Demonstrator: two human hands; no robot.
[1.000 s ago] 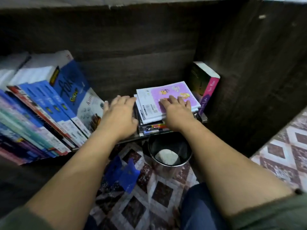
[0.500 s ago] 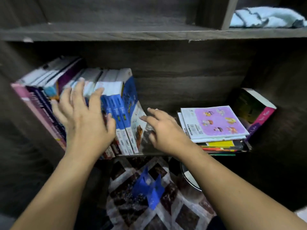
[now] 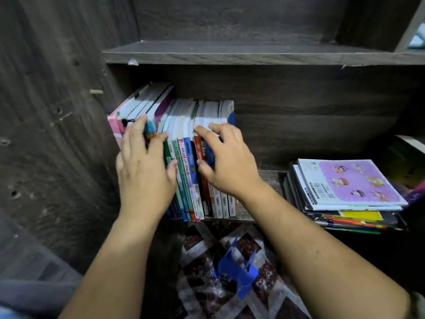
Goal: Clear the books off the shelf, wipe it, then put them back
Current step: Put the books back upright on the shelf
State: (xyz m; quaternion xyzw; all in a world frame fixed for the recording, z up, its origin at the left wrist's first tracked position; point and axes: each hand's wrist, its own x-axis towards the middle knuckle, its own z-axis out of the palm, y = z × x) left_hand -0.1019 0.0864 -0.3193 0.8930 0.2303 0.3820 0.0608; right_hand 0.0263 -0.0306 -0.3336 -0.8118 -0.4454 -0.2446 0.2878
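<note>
— Where are the books sitting right now?

— I'm seeing the row of upright books standing at the left end of the shelf, spines toward me, packed against the side wall. I'm resting my left hand flat on the spines of the left part of the row, fingers straight and gripping nothing. My right hand is lying over the right end, fingertips hooking the top edges, thumb against a spine; I'd call it touching, not yet clamping.

— How are they going to handle?

— I'm judging them as thin softcover workbooks: light singly, heavy as a block, glossy and inclined to slide or fan out. I'm thinking of squeezing the block between both palms at its ends (low down, near the shelf board).

— Anything in the way?

— The flat stack of books is lying well apart on the right, with a purple cover on top. The upper shelf board is hanging close overhead. On the patterned floor below, a blue plastic piece is lying right where I might set things down.
</note>
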